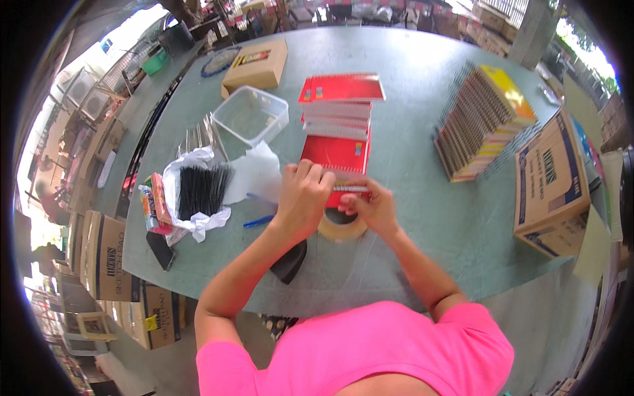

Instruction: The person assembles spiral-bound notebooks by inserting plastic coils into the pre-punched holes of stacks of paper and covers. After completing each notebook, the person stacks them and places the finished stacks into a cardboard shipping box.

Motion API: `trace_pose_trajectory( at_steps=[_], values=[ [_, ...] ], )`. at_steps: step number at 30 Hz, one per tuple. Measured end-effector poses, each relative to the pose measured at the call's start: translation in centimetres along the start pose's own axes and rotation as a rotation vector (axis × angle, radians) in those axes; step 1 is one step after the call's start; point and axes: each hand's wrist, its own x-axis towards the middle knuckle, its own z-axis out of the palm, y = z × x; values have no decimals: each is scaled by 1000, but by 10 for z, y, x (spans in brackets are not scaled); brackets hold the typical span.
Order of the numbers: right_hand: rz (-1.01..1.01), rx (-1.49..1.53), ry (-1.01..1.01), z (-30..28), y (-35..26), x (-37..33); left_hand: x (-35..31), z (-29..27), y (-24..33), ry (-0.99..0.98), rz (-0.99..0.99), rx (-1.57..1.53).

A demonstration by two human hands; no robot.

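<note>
My left hand (305,198) is closed, its fingers curled over the left end of a small red-covered pad (334,198). At the pad's right end my right hand (376,208) pinches it between thumb and fingers. The pad's pale page edge faces up, and my fingers hide much of it. Just below the pad lies a roll of tape (343,231) on the table. Beyond my hands a row of red-covered pads (335,153) runs away from me, some with white page edges showing. Left of my left hand, black spiral binding coils (201,191) rest on crumpled white wrapping (173,181).
A clear plastic tub (284,119) and a cardboard box (274,63) stand at the far left. A blue pen (257,222) and a black object (289,264) lie near my left forearm. To the right are stacked spiral notebooks (485,125) and a carton (551,191).
</note>
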Motion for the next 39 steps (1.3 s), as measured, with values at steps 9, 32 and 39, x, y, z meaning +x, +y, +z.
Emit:
trace_pose_trajectory(
  at_steps=[9,32,39],
  values=[
    [-76,35,83,6,10,-8,1,8,2,-37,72,3],
    [12,187,67,10,-2,-7,0,29,-7,235,73,-252],
    [72,152,114,8,-5,-16,0,30,2,227,71,-288]
  ],
)
